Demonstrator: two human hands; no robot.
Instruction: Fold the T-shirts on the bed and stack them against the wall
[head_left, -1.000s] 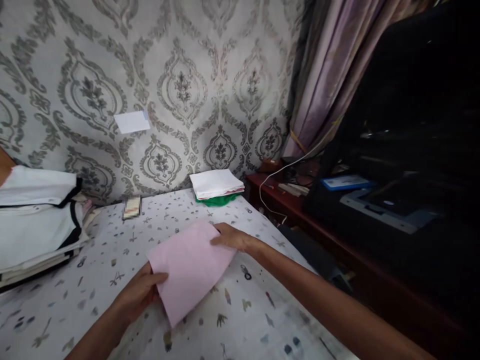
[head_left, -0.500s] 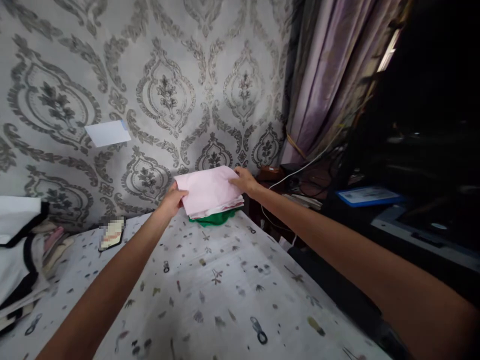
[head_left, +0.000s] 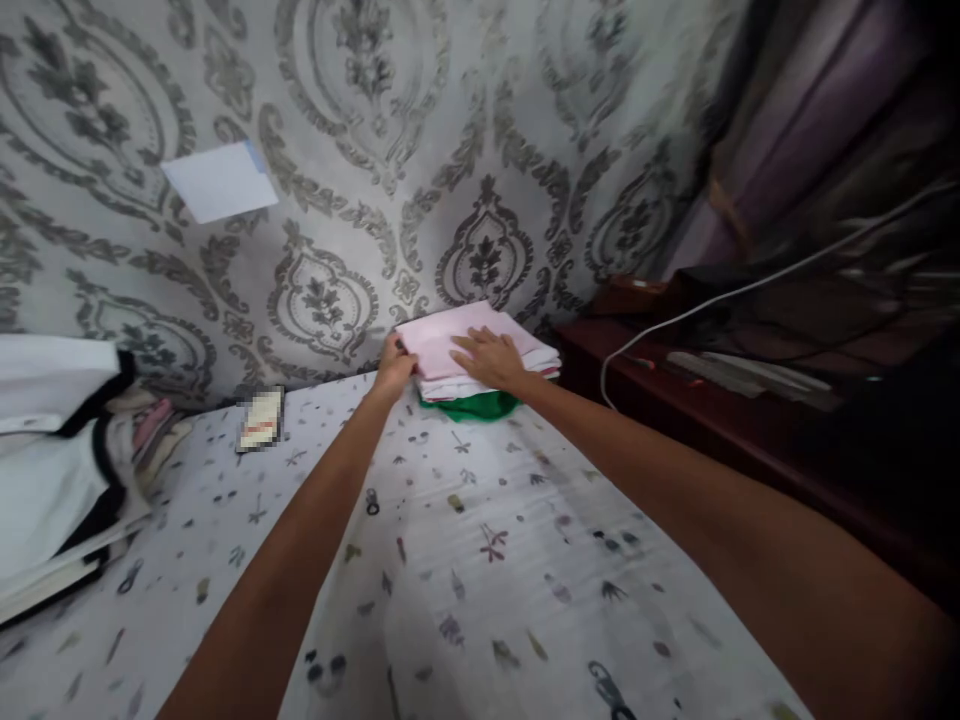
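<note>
A folded pink cloth [head_left: 435, 335] lies on top of a small stack of folded cloths by the wall. Beneath it are white folded layers [head_left: 450, 388] and a green cloth [head_left: 480, 406] at the bottom. My left hand [head_left: 395, 366] pinches the left edge of the pink cloth between thumb and fingers. Flat on the cloth's upper face rests my right hand [head_left: 489, 358], fingers spread. What garment the pink cloth is cannot be made out.
The stack sits on a bed with a white patterned sheet [head_left: 420, 560]. To the left lie white and black folded clothes [head_left: 56, 480] and a phone-like item [head_left: 261, 418], partly blurred. A dark red table [head_left: 600, 350] with a white cable [head_left: 697, 305] stands right. A paper [head_left: 221, 182] is on the wall.
The pink cloth, held up by both hands before, now lies flat on the stack. My right hand has let go of its right edge and moved onto its top. The view has tilted and shifted.
</note>
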